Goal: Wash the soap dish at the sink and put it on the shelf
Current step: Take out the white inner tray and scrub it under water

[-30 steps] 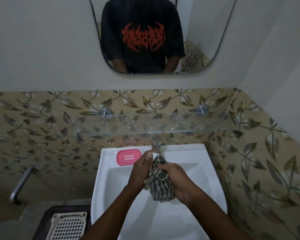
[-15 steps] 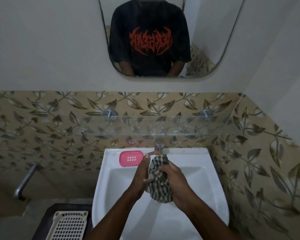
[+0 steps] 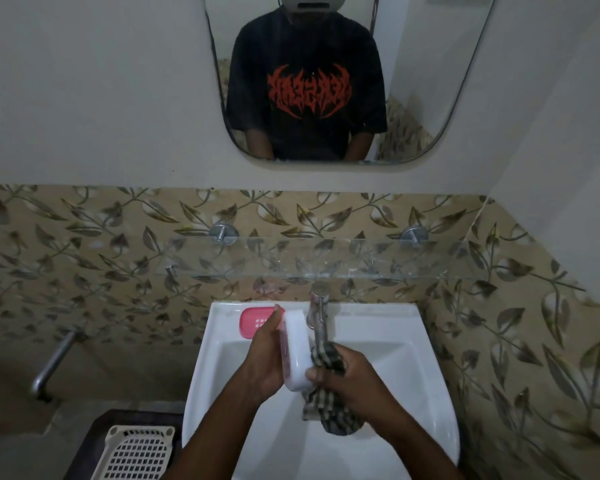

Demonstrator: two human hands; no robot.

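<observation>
My left hand (image 3: 262, 360) holds a white soap dish (image 3: 297, 351) on edge over the white sink (image 3: 413, 358), its pink inside facing left. My right hand (image 3: 352, 379) grips a striped cloth (image 3: 329, 410) bunched against the dish's right side and lower end. A pink perforated insert (image 3: 252, 322) lies on the sink's back rim, partly behind my left fingers. The chrome tap (image 3: 317, 313) stands just behind the dish. A glass shelf (image 3: 326, 258) runs along the tiled wall above the sink.
A mirror (image 3: 430, 98) hangs above the shelf and reflects a person in a black shirt. A cream plastic basket (image 3: 136, 452) sits on a dark surface at lower left. A metal pipe (image 3: 51, 365) sticks out of the left wall. The right wall stands close to the sink.
The white dish has come out from under the cloth and now stands on edge in my left hand. The cloth has shifted down and right with my right hand.
</observation>
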